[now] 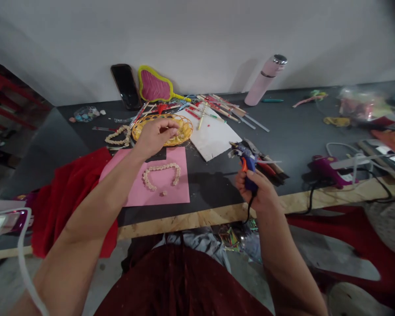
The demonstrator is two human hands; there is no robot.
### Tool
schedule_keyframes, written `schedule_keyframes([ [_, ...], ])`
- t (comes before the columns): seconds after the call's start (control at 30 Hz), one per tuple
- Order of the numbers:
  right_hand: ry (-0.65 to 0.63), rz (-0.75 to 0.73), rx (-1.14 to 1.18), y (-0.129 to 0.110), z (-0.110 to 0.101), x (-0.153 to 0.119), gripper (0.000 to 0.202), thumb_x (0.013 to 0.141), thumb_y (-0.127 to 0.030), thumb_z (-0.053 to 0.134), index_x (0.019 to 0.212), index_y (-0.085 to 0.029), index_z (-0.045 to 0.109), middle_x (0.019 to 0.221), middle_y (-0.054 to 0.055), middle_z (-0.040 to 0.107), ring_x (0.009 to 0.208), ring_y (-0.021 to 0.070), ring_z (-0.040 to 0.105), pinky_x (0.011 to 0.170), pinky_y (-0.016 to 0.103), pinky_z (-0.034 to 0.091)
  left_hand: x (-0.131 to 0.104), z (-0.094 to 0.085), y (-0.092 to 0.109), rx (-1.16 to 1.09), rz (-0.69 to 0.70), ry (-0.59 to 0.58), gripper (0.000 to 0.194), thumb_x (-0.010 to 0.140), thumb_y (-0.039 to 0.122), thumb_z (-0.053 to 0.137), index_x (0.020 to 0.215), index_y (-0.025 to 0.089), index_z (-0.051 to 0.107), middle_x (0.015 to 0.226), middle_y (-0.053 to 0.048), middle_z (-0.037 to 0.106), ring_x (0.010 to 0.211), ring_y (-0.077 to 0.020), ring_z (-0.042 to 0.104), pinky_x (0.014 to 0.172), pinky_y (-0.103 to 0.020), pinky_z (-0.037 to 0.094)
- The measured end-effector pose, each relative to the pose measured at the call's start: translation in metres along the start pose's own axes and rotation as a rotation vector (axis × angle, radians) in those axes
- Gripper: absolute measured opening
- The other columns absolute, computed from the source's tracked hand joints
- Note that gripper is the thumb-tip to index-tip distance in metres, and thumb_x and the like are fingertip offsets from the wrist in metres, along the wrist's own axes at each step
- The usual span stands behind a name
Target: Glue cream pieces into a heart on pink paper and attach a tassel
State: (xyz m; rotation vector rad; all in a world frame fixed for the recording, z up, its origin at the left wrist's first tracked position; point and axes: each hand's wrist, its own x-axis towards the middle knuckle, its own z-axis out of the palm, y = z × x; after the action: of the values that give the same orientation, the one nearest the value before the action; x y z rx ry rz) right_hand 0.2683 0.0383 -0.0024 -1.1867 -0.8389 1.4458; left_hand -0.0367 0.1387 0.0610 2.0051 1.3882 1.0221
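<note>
Where the left hand (pixel 159 134) hovers, fingertips pinched (whether on anything, cannot tell), head view: one yellow wicker basket (pixel 187 126), small pale pieces (pixel 180 134) inside. One blue glue gun (pixel 250 176), gripped in the right hand (pixel 258 189) above the dark tabletop (pixel 292 127); long axis slanting, nozzle towards the wall (pixel 197 44).

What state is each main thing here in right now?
Glue gun: held in the right grip
Left grip: fingers bent, contents unclear
Basket: open, partly hidden
Pale knobbly strip: curved, ends apart
Pink paper: flat
White sheet: flat, partly covered
Red cloth: bunched up
Phone: propped up, screen dark
Pink bottle: standing, capped
</note>
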Motion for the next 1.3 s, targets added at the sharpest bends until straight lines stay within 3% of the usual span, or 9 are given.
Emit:
schedule_keyframes([
  [0.1, -0.056, 0.008, -0.045, 0.004, 0.012, -0.012, 0.03, 0.068, -0.039, 0.069, 0.092, -0.024, 0.056, 0.087, 0.003, 0.06, 0.065, 0.0136, 0.053, 0.049, 0.025, 0.041, -0.028, 0.002, 0.008, -0.102, -0.041, 0.062, 0.022, 0.077, 0.033, 0.067, 0.093, 0.019, 0.072, 0.094, -0.005, 0.071, 0.083, -0.0174, 0.066, 0.076, -0.029, 0.054],
  [0.2, -0.091, -0.026, -0.111, 0.011, 0.021, -0.021, 0.034, 0.072, -0.037, 0.066, 0.102, -0.026, 0.055, 0.109, 0.006, 0.062, 0.071, 0.0145, 0.056, 0.053, 0.026, 0.043, -0.04, 0.0, 0.005, -0.172, -0.127, 0.161, 0.025, 0.072, 0.032, 0.072, 0.093, 0.018, 0.072, 0.09, -0.004, 0.071, 0.08, -0.0162, 0.066, 0.074, -0.029, 0.055],
  [0.3, -0.112, -0.063, -0.128, 0.018, 0.023, -0.027, 0.032, 0.075, -0.035, 0.064, 0.105, -0.026, 0.054, 0.106, 0.005, 0.063, 0.066, 0.0131, 0.053, 0.055, 0.028, 0.043, -0.035, -0.01, -0.004, -0.238, -0.171, 0.332, 0.02, 0.076, 0.03, 0.068, 0.091, 0.017, 0.07, 0.077, -0.001, 0.069, 0.072, -0.0138, 0.066, 0.07, -0.028, 0.056],
  [0.47, -0.135, -0.079, -0.11, 0.024, 0.022, -0.034, 0.028, 0.079, -0.033, 0.064, 0.106, -0.026, 0.055, 0.097, 0.002, 0.064, 0.062, 0.0114, 0.051, 0.058, 0.028, 0.043, -0.007, -0.044, -0.025, -0.256, -0.065, 0.535, 0.014, 0.077, 0.027, 0.068, 0.088, 0.02, 0.068, 0.076, 0.001, 0.068, 0.073, -0.0116, 0.066, 0.068, -0.024, 0.055],
  [0.67, -0.155, -0.077, -0.098, 0.025, 0.026, -0.037, 0.027, 0.081, -0.033, 0.065, 0.105, -0.025, 0.055, 0.1, 0.002, 0.065, 0.063, 0.0107, 0.051, 0.057, 0.026, 0.042, 0.025, -0.065, -0.038, -0.282, -0.101, 0.518, 0.011, 0.076, 0.025, 0.068, 0.085, 0.021, 0.063, 0.077, 0.001, 0.066, 0.069, -0.0113, 0.067, 0.059, -0.022, 0.053],
  [0.77, -0.161, -0.077, -0.105, 0.026, 0.027, -0.038, 0.027, 0.081, -0.033, 0.065, 0.105, -0.024, 0.056, 0.101, 0.003, 0.065, 0.063, 0.0102, 0.051, 0.056, 0.025, 0.042, 0.039, -0.065, -0.041, -0.272, -0.094, 0.537, 0.014, 0.075, 0.028, 0.069, 0.084, 0.022, 0.061, 0.077, 0.002, 0.066, 0.071, -0.0121, 0.066, 0.059, -0.024, 0.053],
  [0.9, -0.147, -0.087, -0.069, 0.027, 0.024, -0.039, 0.027, 0.081, -0.03, 0.066, 0.105, -0.024, 0.057, 0.102, 0.003, 0.064, 0.064, 0.0094, 0.051, 0.056, 0.024, 0.041, 0.041, -0.057, -0.05, -0.179, -0.124, 0.423, 0.015, 0.074, 0.03, 0.065, 0.086, 0.022, 0.063, 0.079, 0.0, 0.068, 0.07, -0.0125, 0.063, 0.063, -0.025, 0.052],
  [1.07, -0.154, -0.008, -0.121, 0.025, 0.018, -0.043, 0.03, 0.082, -0.035, 0.066, 0.108, -0.022, 0.057, 0.087, 0.003, 0.064, 0.061, 0.0094, 0.05, 0.05, 0.022, 0.038, -0.001, -0.048, -0.049, 0.14, -0.164, 0.257, 0.022, 0.071, 0.03, 0.062, 0.087, 0.016, 0.069, 0.081, -0.003, 0.07, 0.074, -0.0148, 0.062, 0.069, -0.026, 0.049],
  [1.3, -0.16, -0.012, -0.111, 0.02, 0.025, -0.045, 0.029, 0.081, -0.036, 0.067, 0.104, -0.022, 0.058, 0.095, 0.004, 0.066, 0.064, 0.0105, 0.052, 0.052, 0.023, 0.04, -0.069, -0.065, -0.023, 0.471, -0.278, 0.037, 0.028, 0.076, 0.036, 0.057, 0.096, 0.02, 0.07, 0.094, -0.005, 0.073, 0.083, -0.02, 0.065, 0.08, -0.03, 0.048],
])
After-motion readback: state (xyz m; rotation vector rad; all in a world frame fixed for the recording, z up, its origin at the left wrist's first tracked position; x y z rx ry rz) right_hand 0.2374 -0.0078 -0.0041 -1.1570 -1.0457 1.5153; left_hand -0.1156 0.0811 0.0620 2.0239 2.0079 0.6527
